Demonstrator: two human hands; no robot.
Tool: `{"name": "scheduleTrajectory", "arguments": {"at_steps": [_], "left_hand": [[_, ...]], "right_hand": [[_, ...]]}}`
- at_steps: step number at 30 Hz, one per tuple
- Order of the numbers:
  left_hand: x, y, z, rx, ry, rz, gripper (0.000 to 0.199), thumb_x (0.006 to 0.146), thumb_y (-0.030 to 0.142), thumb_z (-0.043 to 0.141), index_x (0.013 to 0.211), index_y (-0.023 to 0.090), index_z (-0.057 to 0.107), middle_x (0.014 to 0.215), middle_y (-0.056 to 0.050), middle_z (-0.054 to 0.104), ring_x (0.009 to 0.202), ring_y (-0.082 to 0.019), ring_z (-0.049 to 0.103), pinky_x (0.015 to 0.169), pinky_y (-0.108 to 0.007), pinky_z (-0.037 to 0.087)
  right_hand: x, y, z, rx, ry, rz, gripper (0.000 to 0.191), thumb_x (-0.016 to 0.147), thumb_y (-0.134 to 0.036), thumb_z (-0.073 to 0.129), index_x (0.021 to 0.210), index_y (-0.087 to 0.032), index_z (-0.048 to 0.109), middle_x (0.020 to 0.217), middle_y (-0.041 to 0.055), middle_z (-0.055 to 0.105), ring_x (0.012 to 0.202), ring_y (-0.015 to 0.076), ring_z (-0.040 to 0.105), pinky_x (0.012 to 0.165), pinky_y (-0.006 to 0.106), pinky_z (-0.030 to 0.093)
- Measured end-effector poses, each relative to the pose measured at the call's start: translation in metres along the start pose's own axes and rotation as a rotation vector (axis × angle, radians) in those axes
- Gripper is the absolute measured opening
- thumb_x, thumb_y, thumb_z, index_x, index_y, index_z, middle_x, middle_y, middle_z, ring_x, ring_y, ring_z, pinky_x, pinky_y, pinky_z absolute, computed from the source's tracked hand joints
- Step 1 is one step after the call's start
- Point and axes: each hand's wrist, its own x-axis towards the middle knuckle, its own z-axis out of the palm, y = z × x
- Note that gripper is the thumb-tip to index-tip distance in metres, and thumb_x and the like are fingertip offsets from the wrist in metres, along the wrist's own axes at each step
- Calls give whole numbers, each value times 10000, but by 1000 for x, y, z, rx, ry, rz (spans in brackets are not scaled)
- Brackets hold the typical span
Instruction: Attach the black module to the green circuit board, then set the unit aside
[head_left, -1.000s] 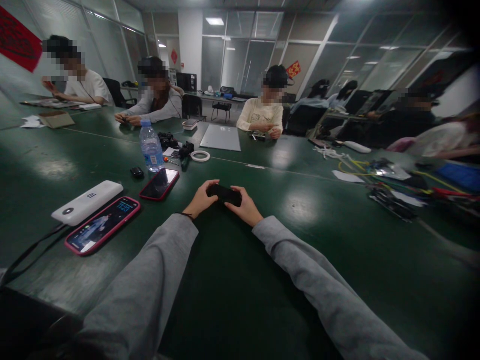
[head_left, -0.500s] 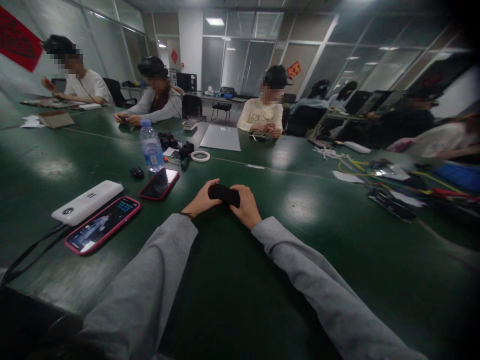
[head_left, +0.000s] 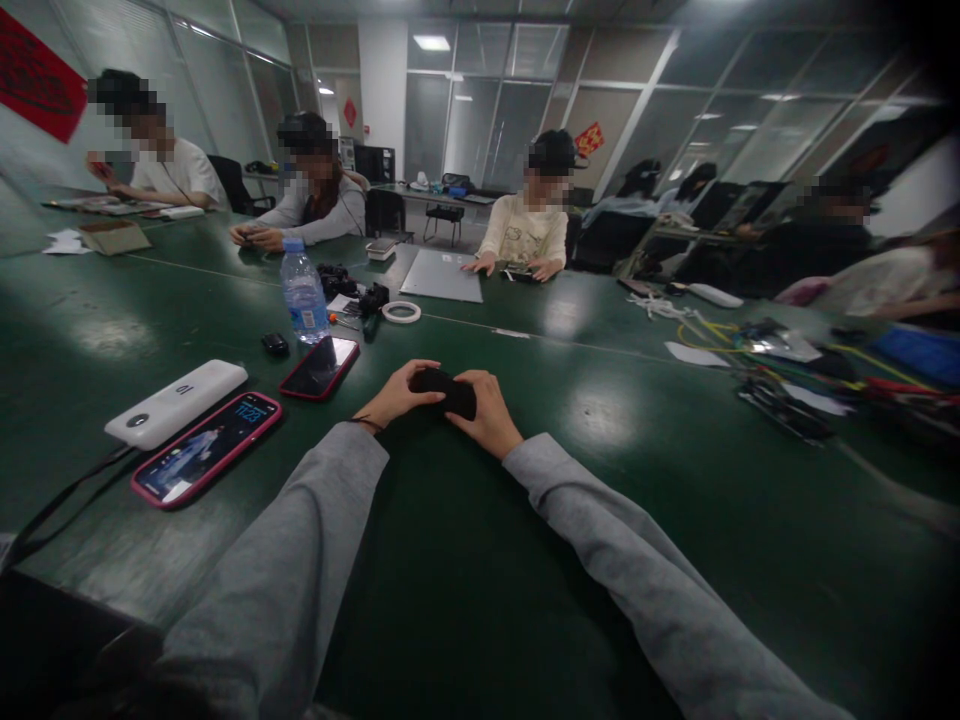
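Note:
A small black oblong object [head_left: 444, 388] is held between my two hands over the green table; its exact kind is too dark to make out. My left hand [head_left: 394, 395] grips its left end, fingers behind and thumb in front. At the right end my right hand [head_left: 487, 410] has fingers curled over it and the thumb on the near side. To the left lie a phone with a lit screen in a pink case [head_left: 208, 450], a second phone [head_left: 321, 368] in a red case and a white power bank [head_left: 177, 405] with a black strap.
Beyond the phones stand a water bottle [head_left: 304, 298] and a small black case [head_left: 274, 344]. A roll of white tape [head_left: 402, 313] and a silver laptop [head_left: 441, 278] lie farther back. Cables [head_left: 780, 385] crowd the right side. Several people sit around, one across [head_left: 525, 235].
My left hand has shifted slightly left, and the black object has turned a little, showing a darker face. Across the table, the person's hands have parted, one now at the laptop's edge.

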Motion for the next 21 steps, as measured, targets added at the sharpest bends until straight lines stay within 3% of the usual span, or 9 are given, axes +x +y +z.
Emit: {"name": "scheduleTrajectory", "arguments": {"at_steps": [4, 10, 15, 21], "left_hand": [[-1, 2, -1, -16, 14, 6, 574, 586, 215, 768, 1104, 151, 527, 1139, -112, 573, 1066, -214, 543, 967, -417, 391], [-3, 5, -2, 5, 10, -10, 552, 588, 213, 766, 1078, 149, 520, 1149, -116, 567, 1035, -209, 555, 950, -415, 397], [-3, 7, -2, -35, -3, -26, 553, 551, 155, 773, 1052, 144, 539, 1148, -113, 575, 1041, -202, 546, 971, -416, 370], [-3, 10, -2, -117, -24, -47, 648, 555, 140, 765, 1157, 175, 528, 1187, -99, 560, 1129, -214, 500, 1016, -407, 333]], "right_hand": [[0, -5, -1, 47, 5, 9, 549, 718, -377, 717, 1149, -206, 424, 1114, 99, 445, 1052, 274, 432, 921, 441, 390], [-2, -5, 1, 79, 27, 57, 335, 831, -288, 566, 1127, -204, 436, 1088, 92, 456, 1031, 235, 464, 915, 402, 413], [-3, 0, 4, 68, 32, 73, 410, 773, -266, 629, 1126, -199, 431, 1062, 84, 476, 997, 240, 490, 890, 412, 436], [-4, 1, 4, 54, 30, 76, 470, 766, -270, 646, 1171, -204, 418, 1081, 88, 482, 1012, 251, 489, 900, 428, 431]]}}
